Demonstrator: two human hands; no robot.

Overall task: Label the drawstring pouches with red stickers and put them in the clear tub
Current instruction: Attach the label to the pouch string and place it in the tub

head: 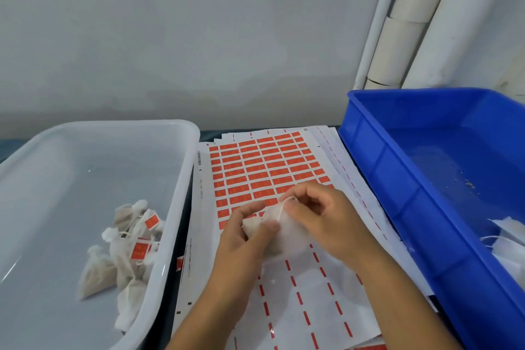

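A person works at a dark tabletop [203,135] pushed against a plain pale grey wall [184,31], with white pipes [409,17] running up the right corner of the room. Most of the table's middle is covered by overlapping white sticker sheets [309,293]; the top sheet still carries a grid of red stickers [255,167] across its far half, while its near half is peeled, leaving only rows of short red dashes.

Both hands meet over the middle of that sheet around one white drawstring pouch [272,221]. The left hand [241,244] cups the pouch from the left, thumb laid across its front. The right hand [318,216] comes in from the right, its fingertips pinched on the gathered neck of the pouch where the string sits. I cannot tell whether a sticker is on this pouch.

On the left stands the clear tub [181,167], its long side touching the edge of the sheets. A small heap of filled pouches [127,247] lies against its near right wall, at least two showing red labels face up. One loose red sticker [179,262] sits just beside the tub's rim on the sheet's edge.

On the right, a blue plastic crate [397,167] rests partly on the sheets, with a few white unlabelled pouches [508,236] in its near corner.
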